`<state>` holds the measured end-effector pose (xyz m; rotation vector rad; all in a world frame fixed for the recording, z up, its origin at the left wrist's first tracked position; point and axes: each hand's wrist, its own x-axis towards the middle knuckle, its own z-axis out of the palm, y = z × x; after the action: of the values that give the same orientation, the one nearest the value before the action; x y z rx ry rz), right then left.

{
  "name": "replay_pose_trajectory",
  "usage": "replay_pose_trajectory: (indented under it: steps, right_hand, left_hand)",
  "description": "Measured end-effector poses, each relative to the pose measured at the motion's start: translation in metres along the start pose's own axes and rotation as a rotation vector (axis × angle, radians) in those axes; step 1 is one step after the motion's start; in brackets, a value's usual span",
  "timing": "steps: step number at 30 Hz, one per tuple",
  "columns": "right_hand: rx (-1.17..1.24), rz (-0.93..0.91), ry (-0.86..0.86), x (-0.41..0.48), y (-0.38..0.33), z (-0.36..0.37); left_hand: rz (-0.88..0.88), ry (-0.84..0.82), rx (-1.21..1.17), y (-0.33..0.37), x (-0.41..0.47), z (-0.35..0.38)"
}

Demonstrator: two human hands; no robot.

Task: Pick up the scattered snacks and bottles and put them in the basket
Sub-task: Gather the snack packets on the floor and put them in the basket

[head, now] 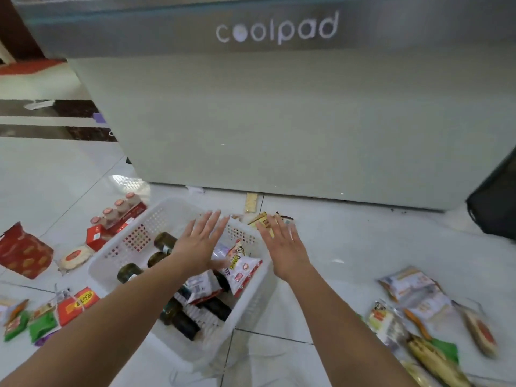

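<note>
A white perforated basket (131,241) stands on the tiled floor and holds several dark glass bottles (181,319) and a few red-and-white snack packets (240,269). My left hand (201,244) hovers over the basket with fingers straight and holds nothing. My right hand (282,247) is spread above the basket's far right corner, also empty. Just beyond its fingertips lie small yellow-brown snack sticks (261,219). A pack of small pink-capped bottles (117,216) lies left of the basket.
A large grey counter (279,121) rises right behind the basket. Red and green snack packets (25,254) lie scattered on the left floor, more packets (418,303) on the right. A dark bin (494,205) stands at the far right.
</note>
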<state>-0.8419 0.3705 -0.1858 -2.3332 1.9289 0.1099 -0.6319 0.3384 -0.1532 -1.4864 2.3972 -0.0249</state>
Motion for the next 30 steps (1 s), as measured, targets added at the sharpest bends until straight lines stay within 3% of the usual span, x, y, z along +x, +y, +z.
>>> replay_pose_trajectory:
  steps: [5,10,14,20,24,30]
  right_hand:
    - [0.053,0.301,0.007,-0.054,0.082,0.007]
    - [0.006,0.639,0.103,-0.165,0.17,0.032]
    - [0.101,0.947,-0.067,-0.291,0.211,0.064]
    - [0.107,1.31,-0.144,-0.437,0.218,0.083]
    - [0.175,1.341,-0.149,-0.469,0.203,0.112]
    - [0.496,1.168,-0.075,-0.439,0.155,0.177]
  left_hand:
    - [0.199,0.109,0.036,0.076,0.04,-0.017]
    - [0.437,0.167,-0.029,0.185,0.065,-0.029]
    - [0.634,0.142,-0.038,0.281,0.061,-0.026]
    - [0.899,0.105,0.023,0.393,0.022,-0.003]
    - [1.018,0.029,0.093,0.432,0.008,0.024]
    - [1.008,0.031,0.145,0.446,0.027,0.046]
